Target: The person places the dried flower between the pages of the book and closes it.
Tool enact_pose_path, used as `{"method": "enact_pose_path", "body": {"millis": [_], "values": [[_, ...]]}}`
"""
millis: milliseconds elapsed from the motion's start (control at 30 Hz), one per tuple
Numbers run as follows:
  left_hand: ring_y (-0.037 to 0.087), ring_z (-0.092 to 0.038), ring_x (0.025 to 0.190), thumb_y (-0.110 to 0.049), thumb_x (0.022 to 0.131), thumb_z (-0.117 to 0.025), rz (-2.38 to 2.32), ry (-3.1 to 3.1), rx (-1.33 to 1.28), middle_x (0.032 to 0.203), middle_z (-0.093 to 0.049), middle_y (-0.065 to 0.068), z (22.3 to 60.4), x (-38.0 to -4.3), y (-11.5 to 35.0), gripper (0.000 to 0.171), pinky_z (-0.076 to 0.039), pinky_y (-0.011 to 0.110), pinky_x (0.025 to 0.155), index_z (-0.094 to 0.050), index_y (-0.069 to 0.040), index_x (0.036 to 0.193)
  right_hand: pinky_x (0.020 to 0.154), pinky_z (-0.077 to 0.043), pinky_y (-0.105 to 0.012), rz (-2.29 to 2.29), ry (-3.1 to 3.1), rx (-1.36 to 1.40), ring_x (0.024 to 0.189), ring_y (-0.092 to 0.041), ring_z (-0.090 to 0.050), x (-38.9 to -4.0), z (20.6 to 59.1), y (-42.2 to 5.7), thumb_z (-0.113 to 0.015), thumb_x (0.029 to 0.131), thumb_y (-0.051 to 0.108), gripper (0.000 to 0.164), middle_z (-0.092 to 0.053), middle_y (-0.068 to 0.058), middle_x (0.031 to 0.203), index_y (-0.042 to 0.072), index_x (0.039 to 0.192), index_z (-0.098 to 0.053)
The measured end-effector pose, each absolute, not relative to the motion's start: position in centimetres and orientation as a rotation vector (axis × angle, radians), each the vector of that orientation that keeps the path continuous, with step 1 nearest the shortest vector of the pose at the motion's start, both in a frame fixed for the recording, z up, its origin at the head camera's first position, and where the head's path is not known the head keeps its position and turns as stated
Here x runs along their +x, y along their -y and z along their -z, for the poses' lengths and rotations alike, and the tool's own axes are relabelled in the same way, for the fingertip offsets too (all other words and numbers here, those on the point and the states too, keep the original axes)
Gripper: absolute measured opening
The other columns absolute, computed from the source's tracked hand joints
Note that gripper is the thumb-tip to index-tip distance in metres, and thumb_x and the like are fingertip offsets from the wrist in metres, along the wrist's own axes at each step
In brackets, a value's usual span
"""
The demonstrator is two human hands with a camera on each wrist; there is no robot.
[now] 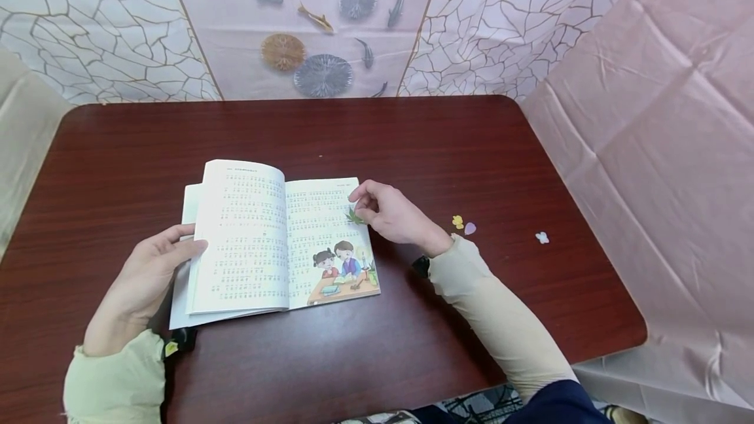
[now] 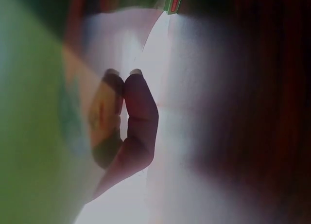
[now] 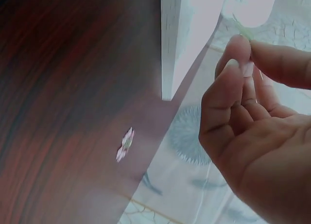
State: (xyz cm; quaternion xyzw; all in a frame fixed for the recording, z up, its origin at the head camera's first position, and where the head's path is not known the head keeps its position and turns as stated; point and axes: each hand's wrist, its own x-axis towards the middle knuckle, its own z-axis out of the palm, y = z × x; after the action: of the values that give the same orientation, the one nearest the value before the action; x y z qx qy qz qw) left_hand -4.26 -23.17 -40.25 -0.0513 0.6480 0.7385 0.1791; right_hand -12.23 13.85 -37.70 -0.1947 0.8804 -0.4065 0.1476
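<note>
An open book (image 1: pixel 253 247) lies on the table, with printed text on both pages and a drawing of two children on the right-hand page. My left hand (image 1: pixel 150 273) grips the book's left edge, thumb on top of the page and fingers behind. In the left wrist view, thumb and finger (image 2: pixel 142 107) come together at the pages. Over the outer edge of the right page, my right hand (image 1: pixel 391 211) pinches a small green leaf (image 1: pixel 354 216) between thumb and fingertip. The right wrist view shows the leaf (image 3: pixel 241 25) standing out past the fingertips.
Right of the book, a small yellow piece (image 1: pixel 457 222) and a purple petal-like piece (image 1: pixel 470 228) lie together on the brown table (image 1: pixel 283 129). Farther right is a small pale blue-white flower (image 1: pixel 542 237). A pinkish flower (image 3: pixel 125 144) lies on the table in the right wrist view.
</note>
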Motion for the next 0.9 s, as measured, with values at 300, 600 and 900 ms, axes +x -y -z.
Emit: {"method": "enact_pose_path", "body": {"millis": [300,600,900], "values": [[0.008,-0.067,0.082,-0.015,0.097,-0.062,-2.086,-1.832,-0.165,0.097,-0.073,-0.003,40.3,-4.2,23.2,0.029,-0.051,0.024,0.067,-0.048,-0.007,0.121,0.072,-0.047,-0.024,1.119,-2.479,-0.650,0.079,-0.014,-0.057,-12.3,37.9,-11.4,-0.061,0.094,0.003,0.015,-0.062,-0.003,0.087,0.003,0.109,-0.060],[0.009,-0.068,0.082,-0.017,0.096,-0.064,-2.069,-1.851,-0.171,0.096,-0.073,-0.002,40.2,-4.3,23.1,0.031,-0.051,0.024,0.067,-0.049,-0.006,0.122,0.068,-0.047,-0.024,0.987,-2.532,-0.605,0.078,-0.015,-0.057,-12.3,38.4,-10.5,-0.060,0.096,0.007,0.011,-0.061,0.001,0.090,0.010,0.106,-0.062],[0.009,-0.068,0.082,-0.016,0.096,-0.063,-2.091,-1.835,-0.171,0.095,-0.073,-0.002,40.3,-4.4,23.2,0.031,-0.052,0.024,0.066,-0.047,-0.006,0.121,0.071,-0.048,-0.025,0.893,-2.586,-0.621,0.076,-0.011,-0.057,-12.0,38.9,-10.2,-0.057,0.096,0.005,0.014,-0.062,0.002,0.088,0.010,0.107,-0.062]]}}
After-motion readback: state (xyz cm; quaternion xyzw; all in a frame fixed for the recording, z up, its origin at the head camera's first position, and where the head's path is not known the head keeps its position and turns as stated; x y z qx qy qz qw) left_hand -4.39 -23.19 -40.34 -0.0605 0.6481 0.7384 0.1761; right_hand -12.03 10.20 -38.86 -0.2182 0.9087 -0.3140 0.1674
